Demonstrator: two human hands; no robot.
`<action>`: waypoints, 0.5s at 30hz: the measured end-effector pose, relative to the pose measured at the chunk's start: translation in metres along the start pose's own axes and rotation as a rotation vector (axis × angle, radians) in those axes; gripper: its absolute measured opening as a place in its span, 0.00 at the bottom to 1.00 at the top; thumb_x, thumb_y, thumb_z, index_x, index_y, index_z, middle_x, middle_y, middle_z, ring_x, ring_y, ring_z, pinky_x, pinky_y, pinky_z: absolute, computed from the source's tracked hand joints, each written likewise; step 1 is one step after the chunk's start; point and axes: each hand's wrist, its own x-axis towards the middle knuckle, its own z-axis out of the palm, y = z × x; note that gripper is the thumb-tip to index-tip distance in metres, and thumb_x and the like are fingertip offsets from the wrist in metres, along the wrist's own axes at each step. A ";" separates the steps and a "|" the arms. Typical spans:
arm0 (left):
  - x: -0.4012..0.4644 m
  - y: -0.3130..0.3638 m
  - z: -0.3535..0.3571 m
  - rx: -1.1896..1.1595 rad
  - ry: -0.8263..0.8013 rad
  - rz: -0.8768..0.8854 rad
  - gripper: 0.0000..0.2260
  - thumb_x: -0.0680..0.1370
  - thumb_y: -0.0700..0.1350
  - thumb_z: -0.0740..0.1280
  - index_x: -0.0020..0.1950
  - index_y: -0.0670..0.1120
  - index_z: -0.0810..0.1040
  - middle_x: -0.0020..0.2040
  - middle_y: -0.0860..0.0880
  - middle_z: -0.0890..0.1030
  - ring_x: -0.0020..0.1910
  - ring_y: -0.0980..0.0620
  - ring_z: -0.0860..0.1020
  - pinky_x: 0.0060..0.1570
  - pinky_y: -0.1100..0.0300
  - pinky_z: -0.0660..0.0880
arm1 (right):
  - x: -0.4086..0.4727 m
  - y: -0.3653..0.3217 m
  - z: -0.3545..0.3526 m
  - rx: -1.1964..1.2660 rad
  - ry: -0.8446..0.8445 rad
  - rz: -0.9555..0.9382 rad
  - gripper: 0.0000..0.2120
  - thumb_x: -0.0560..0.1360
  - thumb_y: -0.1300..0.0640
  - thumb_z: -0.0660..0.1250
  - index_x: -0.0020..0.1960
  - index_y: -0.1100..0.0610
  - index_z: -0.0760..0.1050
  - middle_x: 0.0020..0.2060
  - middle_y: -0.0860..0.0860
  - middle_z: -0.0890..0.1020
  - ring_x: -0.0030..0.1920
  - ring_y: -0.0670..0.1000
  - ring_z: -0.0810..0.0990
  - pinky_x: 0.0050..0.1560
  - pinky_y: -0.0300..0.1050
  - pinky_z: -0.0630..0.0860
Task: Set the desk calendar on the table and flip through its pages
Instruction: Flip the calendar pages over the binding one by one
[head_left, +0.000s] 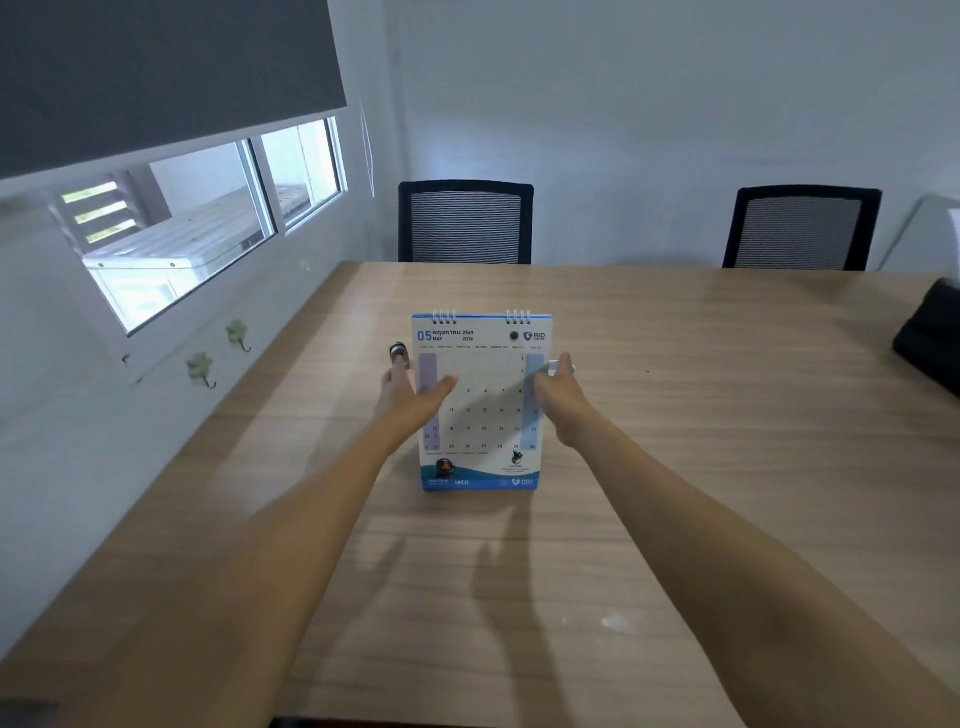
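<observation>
Desk calendar (483, 405) upright at frame centre on the desk (675, 415) — long axis vertical, May page facing the camera, spiral uppermost. Left hand (415, 397) and right hand (558, 397) gripping its side edges.

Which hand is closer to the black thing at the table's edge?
The right hand. It holds the calendar's right side, the side toward the black object at the table's right edge. The left hand is on the calendar's left side, farther away.

Wooden table (675, 467) with a calendar standing on it

The desk calendar (483, 415) stands upright at centre; a black object (930, 338) lies at three o'clock.
</observation>
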 end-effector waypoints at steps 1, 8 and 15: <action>-0.003 -0.006 0.004 -0.019 -0.038 0.010 0.44 0.71 0.64 0.68 0.78 0.48 0.52 0.78 0.47 0.59 0.75 0.43 0.63 0.70 0.44 0.66 | 0.000 0.003 0.002 0.020 -0.025 0.028 0.28 0.79 0.64 0.51 0.76 0.52 0.50 0.68 0.54 0.66 0.62 0.57 0.69 0.54 0.49 0.68; 0.002 -0.015 0.010 -0.064 -0.093 0.012 0.48 0.61 0.76 0.64 0.75 0.53 0.62 0.72 0.52 0.71 0.71 0.47 0.70 0.66 0.48 0.70 | -0.013 0.004 0.011 -0.009 -0.059 0.024 0.24 0.77 0.63 0.50 0.73 0.56 0.57 0.66 0.55 0.72 0.62 0.56 0.71 0.58 0.52 0.71; -0.007 -0.004 -0.006 0.058 0.106 -0.036 0.19 0.76 0.55 0.61 0.58 0.44 0.78 0.56 0.47 0.79 0.55 0.45 0.78 0.53 0.54 0.73 | -0.020 0.005 0.000 -0.044 0.080 0.002 0.19 0.79 0.61 0.54 0.69 0.59 0.64 0.60 0.57 0.73 0.58 0.56 0.74 0.58 0.50 0.73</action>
